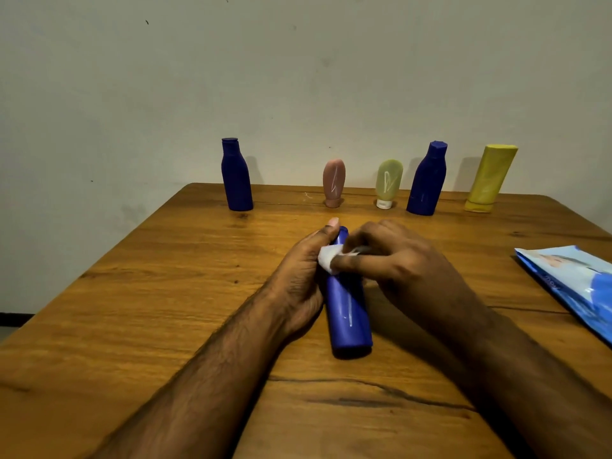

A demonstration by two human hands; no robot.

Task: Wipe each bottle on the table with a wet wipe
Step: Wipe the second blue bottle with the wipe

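Six bottles on table (185, 260): five upright at back, one blue bottle (347, 313) lying. Left hand (298, 276) grip round it; right hand (394, 256) grip pinching one wet wipe (328, 258).

Left hand (303, 273) at frame centre, fingers curled around bottle, thumb extended upward. Right hand (394, 256) beside it, fingertips pinching wipe. Forearms enter from bottom edge.

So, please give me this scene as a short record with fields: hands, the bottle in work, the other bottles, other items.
left hand: grips blue bottle lying on wooden table
right hand: pinches wet wipe against bottle near its cap end
blue bottle: on its side, base toward camera
standing row at far edge: dark blue bottle, pink tube, green tube, second dark blue bottle, yellow bottle
wipes pack: flat, right edge
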